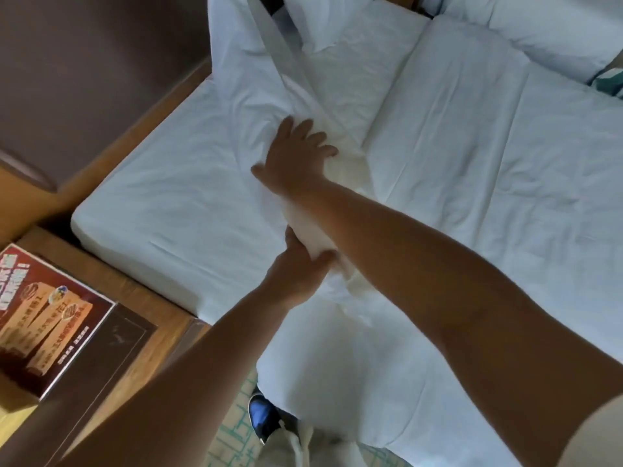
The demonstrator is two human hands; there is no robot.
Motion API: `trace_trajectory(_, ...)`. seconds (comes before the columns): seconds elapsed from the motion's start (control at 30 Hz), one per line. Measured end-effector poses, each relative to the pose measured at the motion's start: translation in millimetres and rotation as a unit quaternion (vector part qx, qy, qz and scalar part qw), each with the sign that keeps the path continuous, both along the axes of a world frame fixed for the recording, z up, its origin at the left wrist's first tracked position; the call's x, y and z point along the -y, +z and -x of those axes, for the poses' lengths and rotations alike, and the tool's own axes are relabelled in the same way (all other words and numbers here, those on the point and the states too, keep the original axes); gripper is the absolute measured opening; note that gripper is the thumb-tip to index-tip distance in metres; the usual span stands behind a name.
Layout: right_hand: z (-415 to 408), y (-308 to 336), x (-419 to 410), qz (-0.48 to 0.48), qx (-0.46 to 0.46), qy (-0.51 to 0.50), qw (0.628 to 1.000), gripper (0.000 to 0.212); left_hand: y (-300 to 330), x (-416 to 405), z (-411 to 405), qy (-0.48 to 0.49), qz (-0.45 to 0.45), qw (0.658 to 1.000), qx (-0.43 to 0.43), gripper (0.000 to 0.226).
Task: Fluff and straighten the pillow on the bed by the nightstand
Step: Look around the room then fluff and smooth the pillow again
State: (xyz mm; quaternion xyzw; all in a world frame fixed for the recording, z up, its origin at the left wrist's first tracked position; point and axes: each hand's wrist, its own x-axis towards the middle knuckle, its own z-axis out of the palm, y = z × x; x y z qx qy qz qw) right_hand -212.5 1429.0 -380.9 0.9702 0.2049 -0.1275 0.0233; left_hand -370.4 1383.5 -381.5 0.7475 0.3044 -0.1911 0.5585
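The white pillow (249, 106) stands on its edge across the bed, running from the headboard end down toward me, its case creased and bunched. My left hand (300, 264) is closed around a fold of the pillow's near part, thumb on one side and fingers on the other. My right hand (295, 156) lies flat against the pillow farther up, palm down with the fingers spread. My right forearm crosses over my left hand. The pillow's lower end hangs over the bed's near edge.
The wooden nightstand (158, 315) is at the lower left and carries a printed red-brown box (43, 318). A brown padded headboard (84, 62) fills the upper left. The white mattress sheet (168, 203), a folded duvet (488, 146) and a second pillow (546, 35) are on the bed. My blue shoe (263, 416) is below.
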Motion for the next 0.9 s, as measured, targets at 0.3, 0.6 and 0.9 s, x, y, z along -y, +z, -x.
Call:
trace_trajectory(0.3, -84.1, 8.4, -30.4, -0.083, -0.104, -0.060, 0.989, 0.079, 6.5, -44.9, 2.7, 0.065, 0.095, 0.992, -0.048, 0.033)
trace_trajectory(0.6, -119.9, 19.9, -87.5, -0.060, -0.047, 0.070, 0.995, 0.055, 56.8, -143.9, -3.6, 0.031, -0.049, 0.998, 0.020, 0.015)
trace_trajectory(0.9, -95.9, 48.1, -178.2, -0.136, -0.063, 0.081, 0.985, 0.033, 124.6, -305.9, 68.8, -0.079, -0.195, 0.978, 0.014, 0.025)
